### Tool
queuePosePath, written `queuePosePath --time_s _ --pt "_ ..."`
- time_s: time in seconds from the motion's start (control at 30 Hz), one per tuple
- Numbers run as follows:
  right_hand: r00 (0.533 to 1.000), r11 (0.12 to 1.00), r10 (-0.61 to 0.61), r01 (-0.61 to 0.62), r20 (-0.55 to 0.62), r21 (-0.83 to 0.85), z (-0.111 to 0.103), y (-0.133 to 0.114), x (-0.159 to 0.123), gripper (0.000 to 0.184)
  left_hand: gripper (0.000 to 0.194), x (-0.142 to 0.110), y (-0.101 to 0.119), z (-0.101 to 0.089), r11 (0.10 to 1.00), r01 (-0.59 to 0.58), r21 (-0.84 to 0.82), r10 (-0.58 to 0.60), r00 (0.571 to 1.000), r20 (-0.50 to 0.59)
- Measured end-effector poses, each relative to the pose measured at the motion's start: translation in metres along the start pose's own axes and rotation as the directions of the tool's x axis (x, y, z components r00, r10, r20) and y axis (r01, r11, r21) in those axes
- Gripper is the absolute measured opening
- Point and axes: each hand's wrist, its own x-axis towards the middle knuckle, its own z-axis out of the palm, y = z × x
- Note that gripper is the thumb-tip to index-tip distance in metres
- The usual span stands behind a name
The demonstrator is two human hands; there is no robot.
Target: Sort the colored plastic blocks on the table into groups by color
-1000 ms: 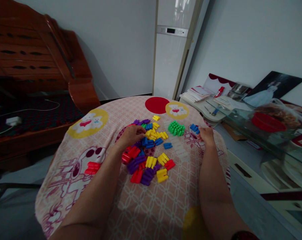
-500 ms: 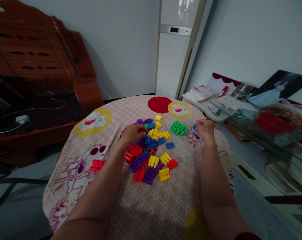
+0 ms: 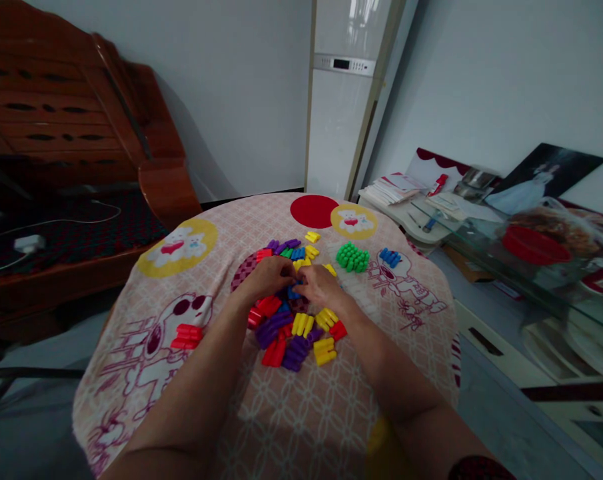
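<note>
A heap of small plastic pegs (image 3: pixel 294 327) in red, yellow, purple and blue lies in the middle of a round table covered by a pink cartoon cloth (image 3: pixel 281 413). My left hand (image 3: pixel 266 275) and my right hand (image 3: pixel 321 287) meet over the heap's far part, fingers curled down onto blue pegs (image 3: pixel 292 292) between them. What each hand grips is hidden. A sorted cluster of green pegs (image 3: pixel 352 256) and a small group of blue pegs (image 3: pixel 390 257) lie to the right. A few red pegs (image 3: pixel 186 336) sit apart at the left.
A dark wooden bench (image 3: pixel 81 153) with a charger and cable stands at the left. A white standing unit (image 3: pixel 344 100) is behind the table. A glass table (image 3: pixel 521 260) with a red bowl, papers and a framed picture is at the right.
My right hand left the blue group at the right and moved left to the central heap, meeting my left hand. The left hand stayed on the heap.
</note>
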Motion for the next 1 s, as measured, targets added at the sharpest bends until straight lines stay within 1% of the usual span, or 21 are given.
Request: queuePosePath --time_s 0.07,0.13,0.23,0.3,0.43,0.57,0.63,0.7,0.8,0.87,0.93,1.0 --pt "1.0 0.996 0.004 -0.003 -0.015 0.087 -0.004 0.006 0.001 0.011 0.017 0.001 0.0 0.001 0.996 -0.006 -0.084 0.004 1.0 -0.03" --pt "1.0 0.983 0.017 -0.015 -0.01 0.182 -0.01 0.011 0.001 0.012 0.021 0.001 -0.001 0.001 0.99 -0.012 -0.144 0.004 0.998 -0.056" --pt "1.0 0.973 0.017 -0.011 -0.026 0.231 -0.018 0.015 -0.001 0.013 0.022 0.0 -0.003 0.0 0.985 0.016 -0.173 -0.019 1.0 -0.019" --pt "1.0 0.981 -0.007 0.01 -0.017 0.192 -0.02 0.015 -0.003 0.011 0.021 -0.001 -0.003 -0.002 0.984 0.048 -0.169 -0.05 0.999 -0.012" --pt "0.997 0.999 -0.028 0.026 0.072 0.034 -0.018 0.01 -0.004 0.007 0.023 -0.002 -0.001 -0.007 0.985 0.073 -0.159 -0.094 0.987 -0.132" --pt "0.991 0.988 0.017 0.004 0.131 -0.154 -0.015 0.002 -0.007 0.017 0.025 -0.003 0.001 -0.011 0.984 0.064 -0.164 -0.093 0.98 -0.174" --pt "0.985 0.98 0.022 0.013 0.173 -0.198 -0.013 -0.003 -0.009 0.021 0.025 -0.003 0.001 -0.012 0.985 0.059 -0.16 -0.089 0.979 -0.184" --pt "0.982 0.974 0.011 0.031 0.187 -0.223 -0.01 -0.006 -0.01 0.023 0.025 -0.003 0.0 -0.012 0.985 0.058 -0.162 -0.088 0.979 -0.183" --pt "0.986 0.976 -0.028 0.063 0.167 -0.209 -0.009 -0.008 -0.01 0.021 0.026 -0.002 0.0 -0.012 0.983 0.063 -0.174 -0.093 0.98 -0.174" --pt "0.991 0.989 -0.049 0.065 0.123 -0.133 -0.016 -0.004 -0.01 0.015 0.027 -0.003 0.001 -0.012 0.982 0.066 -0.178 -0.098 0.979 -0.18" --pt "0.999 0.999 -0.047 0.047 0.018 -0.007 -0.029 0.008 -0.01 0.009 0.028 -0.004 0.002 -0.013 0.981 0.069 -0.18 -0.103 0.977 -0.188" --pt "0.993 0.992 -0.007 0.022 -0.121 0.123 -0.048 0.027 -0.013 0.006 0.028 -0.005 0.002 -0.014 0.98 0.075 -0.184 -0.11 0.975 -0.192"
